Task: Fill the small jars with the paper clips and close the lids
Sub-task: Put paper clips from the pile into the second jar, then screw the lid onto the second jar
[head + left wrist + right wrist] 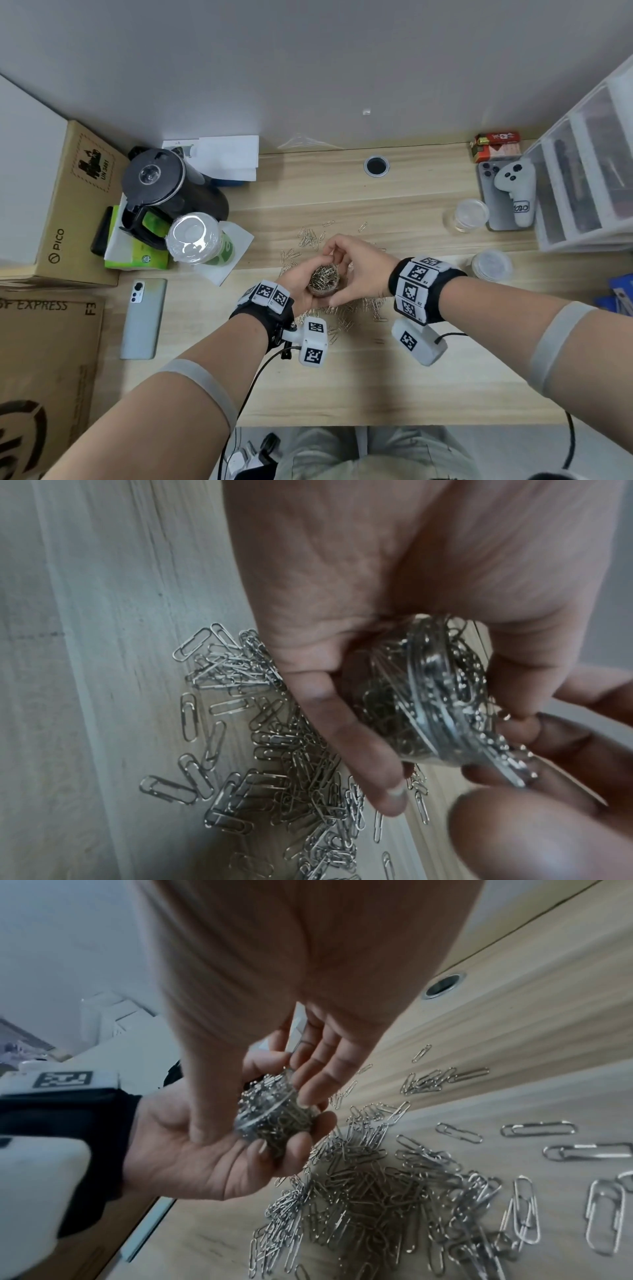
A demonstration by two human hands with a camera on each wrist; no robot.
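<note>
Left hand (301, 286) cups clear jar (324, 280), mouth up, above counter (428, 370) to take clips. Right hand (359, 270), fingers loosely spread, tamps heaped paper clips (270, 1096). Loose pile (377, 1185) at 6 o'clock; lidded jars w/ no clips visible at 2–3 o'clock.

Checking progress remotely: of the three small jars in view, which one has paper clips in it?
The jar gripped in the left hand over the clip pile, lidless and packed with clips. The two jars standing at the desk's right look empty.

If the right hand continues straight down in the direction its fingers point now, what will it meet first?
Most likely the paper clips heaped in the open jar, which the left hand holds. The right hand has its fingertips at the jar's rim already, though exact depth is unclear.
</note>
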